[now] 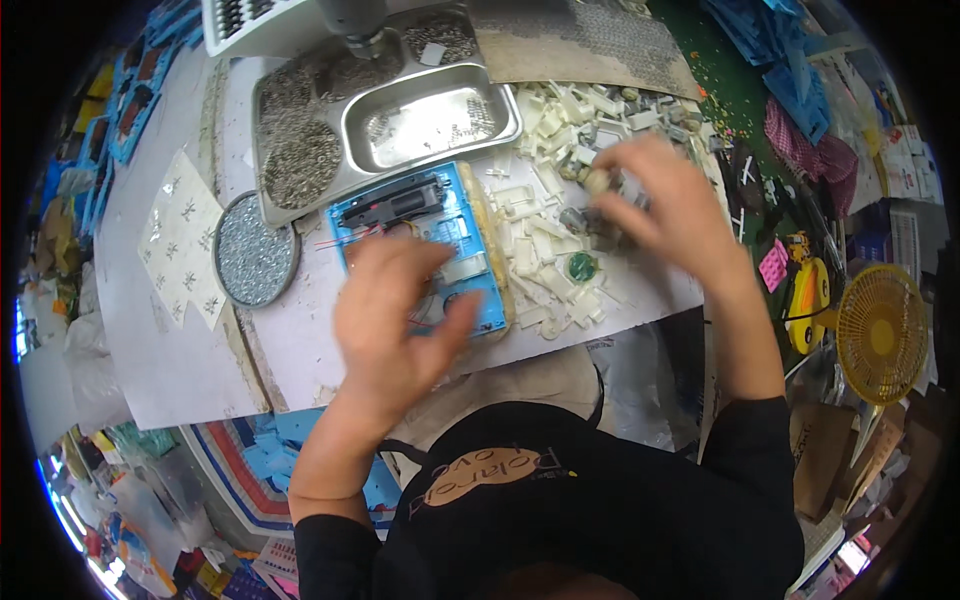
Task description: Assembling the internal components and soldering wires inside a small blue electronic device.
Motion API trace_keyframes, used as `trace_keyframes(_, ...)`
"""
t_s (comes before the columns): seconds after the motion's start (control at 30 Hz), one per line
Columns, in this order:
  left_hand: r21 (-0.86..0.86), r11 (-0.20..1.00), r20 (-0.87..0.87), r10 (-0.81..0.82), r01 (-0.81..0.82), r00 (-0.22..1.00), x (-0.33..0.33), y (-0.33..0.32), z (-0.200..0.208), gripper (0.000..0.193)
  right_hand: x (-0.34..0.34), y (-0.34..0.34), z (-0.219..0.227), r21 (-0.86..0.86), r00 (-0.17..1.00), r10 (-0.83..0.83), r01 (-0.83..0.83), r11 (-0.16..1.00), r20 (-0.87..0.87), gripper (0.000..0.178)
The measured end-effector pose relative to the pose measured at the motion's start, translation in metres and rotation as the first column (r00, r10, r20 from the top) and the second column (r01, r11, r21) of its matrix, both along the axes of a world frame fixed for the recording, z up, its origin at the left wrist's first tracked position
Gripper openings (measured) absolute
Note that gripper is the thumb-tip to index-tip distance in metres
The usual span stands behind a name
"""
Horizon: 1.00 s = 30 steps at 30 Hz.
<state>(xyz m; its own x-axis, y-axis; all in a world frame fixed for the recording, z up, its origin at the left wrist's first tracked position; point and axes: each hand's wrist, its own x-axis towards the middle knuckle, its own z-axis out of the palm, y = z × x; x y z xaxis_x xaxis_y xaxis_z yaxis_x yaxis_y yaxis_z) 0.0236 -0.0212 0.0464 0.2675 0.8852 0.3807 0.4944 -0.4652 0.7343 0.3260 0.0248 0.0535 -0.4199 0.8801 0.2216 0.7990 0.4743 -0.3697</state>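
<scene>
A blue plastic housing [462, 225] lies on the white work surface with a black module [395, 203], thin wires and a white part [465, 268] inside it. Over its lower left portion is my left hand [385, 320], slightly blurred, thumb and fingers apart, covering some of the housing. A heap of small cream and grey plastic parts [540, 240] spreads to the right. My right hand [665, 205] reaches into this heap with bent fingers. Motion smears its fingertips near a pale piece, so whether they grip it is unclear.
Beyond the housing stands a metal tray [330, 205] of screws and small metal pieces, beneath a dark tool [365, 40]. A round dish [255, 250] of small silvery parts sits left, beside a patterned sheet [180, 240]. A green round piece [581, 266] lies among the parts. A yellow fan [882, 335] stands right.
</scene>
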Motion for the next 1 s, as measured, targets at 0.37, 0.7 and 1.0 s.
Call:
trace_keyframes(0.37,-0.432,0.754,-0.068,-0.574,0.495,0.816,0.036,0.029,0.028,0.024,-0.022,-0.055,0.013,-0.277,0.877,0.257,-0.386,0.88,-0.407,0.031)
trace_keyframes(0.7,-0.065,0.985,-0.444,-0.172,0.16,0.879,0.173,0.218,-0.014,0.03,0.001,-0.081,0.0,-0.543,0.32,-0.446,-0.362,0.758,-0.836,0.05)
trace_keyframes(1.0,0.023,0.99,-0.657,-0.088,0.137,0.749,0.22,0.24,-0.034,0.023,0.033,-0.109,-0.01,-0.589,0.249,-0.541,-0.194,0.784,-0.803,0.048)
